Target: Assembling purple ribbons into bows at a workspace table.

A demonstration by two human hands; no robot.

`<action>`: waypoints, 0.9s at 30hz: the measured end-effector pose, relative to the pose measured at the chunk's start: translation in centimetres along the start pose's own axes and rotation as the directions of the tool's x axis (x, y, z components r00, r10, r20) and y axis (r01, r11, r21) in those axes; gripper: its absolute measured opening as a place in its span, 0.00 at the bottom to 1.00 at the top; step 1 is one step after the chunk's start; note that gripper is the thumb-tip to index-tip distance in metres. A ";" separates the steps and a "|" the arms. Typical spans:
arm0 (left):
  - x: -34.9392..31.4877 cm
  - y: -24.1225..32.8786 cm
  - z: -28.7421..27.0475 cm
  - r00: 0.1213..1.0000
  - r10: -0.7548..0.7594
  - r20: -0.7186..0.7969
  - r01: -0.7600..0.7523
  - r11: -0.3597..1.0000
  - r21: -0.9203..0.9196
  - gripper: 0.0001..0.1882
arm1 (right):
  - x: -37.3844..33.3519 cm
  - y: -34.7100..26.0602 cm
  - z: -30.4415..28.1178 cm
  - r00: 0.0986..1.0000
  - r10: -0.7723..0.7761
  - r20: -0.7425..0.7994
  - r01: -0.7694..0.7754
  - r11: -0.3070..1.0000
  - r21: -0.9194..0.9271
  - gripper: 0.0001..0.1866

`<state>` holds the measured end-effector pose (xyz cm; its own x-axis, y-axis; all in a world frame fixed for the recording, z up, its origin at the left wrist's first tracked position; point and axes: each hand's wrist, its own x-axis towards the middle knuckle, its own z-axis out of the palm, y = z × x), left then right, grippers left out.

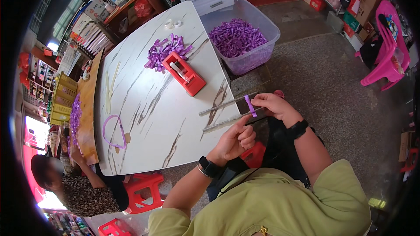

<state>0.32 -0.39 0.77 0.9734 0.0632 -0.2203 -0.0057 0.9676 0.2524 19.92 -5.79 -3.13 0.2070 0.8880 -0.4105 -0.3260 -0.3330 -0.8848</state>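
Two thin, flat metal bars (222,125) stick out past the right edge of the white marbled table (148,135). A short purple ribbon (250,105) spans the bars near their outer ends. My right hand (278,107) pinches at the ribbon's right side, thumb and index finger together. My left hand (236,142) has its index finger stretched out to the ribbon's lower end by the nearer bar; its other fingers are curled, with nothing visible in them. Farther in stands a red tape dispenser (192,85) beside a pile of purple ribbon pieces (164,53).
A clear plastic tub (269,46) full of purple ribbon pieces stands beyond the table's right edge. Tape rolls (177,23) and a purple hoop (105,135) lie on the table. A person (83,183) sits at the left near more ribbons. A pink chair (387,57) stands far right.
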 end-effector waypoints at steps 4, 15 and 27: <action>0.0 -0.1 0.0 1.000 0.009 -0.020 -0.009 1.000 -0.006 0.21 | 1.3 1.1 -0.6 0.948 0.188 0.258 -0.262 0.920 0.291 0.09; 0.0 -0.1 -0.2 0.999 0.001 0.046 -0.005 0.998 0.070 0.21 | 4.8 9.0 2.8 0.761 -0.419 0.496 -0.249 0.516 0.819 0.09; -13.8 -1.3 16.0 -0.117 0.251 0.961 -0.913 -0.408 -0.004 0.12 | -0.9 -1.9 2.6 0.993 -0.072 0.097 0.074 0.997 -0.019 0.17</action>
<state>-9.44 -6.41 18.53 0.1050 0.0010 0.9945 -0.8875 -0.4511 0.0942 17.95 -5.14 -0.49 0.1398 0.9360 -0.3229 -0.2923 -0.2726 -0.9166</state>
